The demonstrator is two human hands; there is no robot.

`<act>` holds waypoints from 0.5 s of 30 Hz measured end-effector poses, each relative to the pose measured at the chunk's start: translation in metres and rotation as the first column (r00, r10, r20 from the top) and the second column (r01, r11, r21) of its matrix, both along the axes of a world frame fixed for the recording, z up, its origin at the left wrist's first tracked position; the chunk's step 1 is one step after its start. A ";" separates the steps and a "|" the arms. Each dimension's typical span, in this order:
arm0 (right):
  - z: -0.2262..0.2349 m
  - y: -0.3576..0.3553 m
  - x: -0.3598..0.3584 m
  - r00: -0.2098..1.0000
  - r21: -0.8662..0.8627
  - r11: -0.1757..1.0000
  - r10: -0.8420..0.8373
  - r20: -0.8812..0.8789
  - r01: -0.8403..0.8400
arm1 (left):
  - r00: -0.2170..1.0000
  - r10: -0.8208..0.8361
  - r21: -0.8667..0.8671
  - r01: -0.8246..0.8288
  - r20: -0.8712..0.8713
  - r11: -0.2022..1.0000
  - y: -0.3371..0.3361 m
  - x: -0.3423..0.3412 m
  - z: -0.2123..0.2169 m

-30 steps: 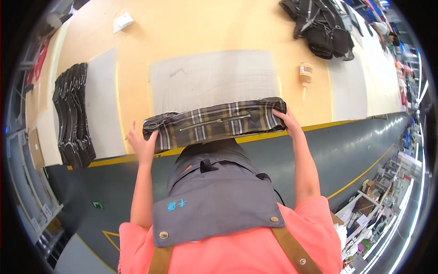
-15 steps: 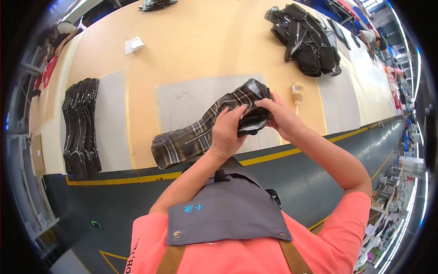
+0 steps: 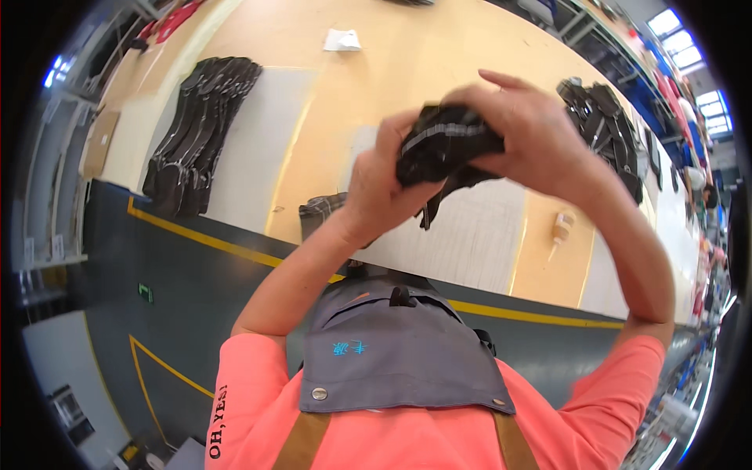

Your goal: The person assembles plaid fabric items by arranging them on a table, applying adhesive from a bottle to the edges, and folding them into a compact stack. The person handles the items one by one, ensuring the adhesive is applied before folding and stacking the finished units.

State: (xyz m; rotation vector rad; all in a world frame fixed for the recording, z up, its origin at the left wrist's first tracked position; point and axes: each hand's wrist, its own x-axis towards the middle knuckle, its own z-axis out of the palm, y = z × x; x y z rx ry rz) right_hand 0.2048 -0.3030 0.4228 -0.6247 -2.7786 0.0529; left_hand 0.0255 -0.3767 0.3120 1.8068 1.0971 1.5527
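A dark plaid fabric piece point(image 3: 448, 145) is bunched up between my two hands, raised above the table. My left hand point(image 3: 380, 188) grips its left side, the fingers partly behind the cloth. On the other side my right hand point(image 3: 529, 129) holds the upper right part, thumb underneath and one finger stretched away, slightly blurred. The far end of the piece hangs down to the left, behind my left wrist, where its plaid shows. A darker flap dangles below the bunch.
On the long table point(image 3: 423, 251), a stack of dark fabric pieces point(image 3: 204, 133) lies at the left and a heap of dark garments point(image 3: 603, 117) at the back right. A small amber bottle point(image 3: 562, 225) lies on the right. A white paper point(image 3: 342, 41) sits farther back.
Both hands have lifted the plaid piece and turned it, so its darker side now shows. The view has swung, and the table appears tilted.
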 end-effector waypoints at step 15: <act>0.200 0.015 -0.052 0.981 -0.024 0.988 -0.148 0.127 0.152 | 0.935 0.299 -0.173 -0.331 -0.189 0.928 -0.013 -0.062 -0.116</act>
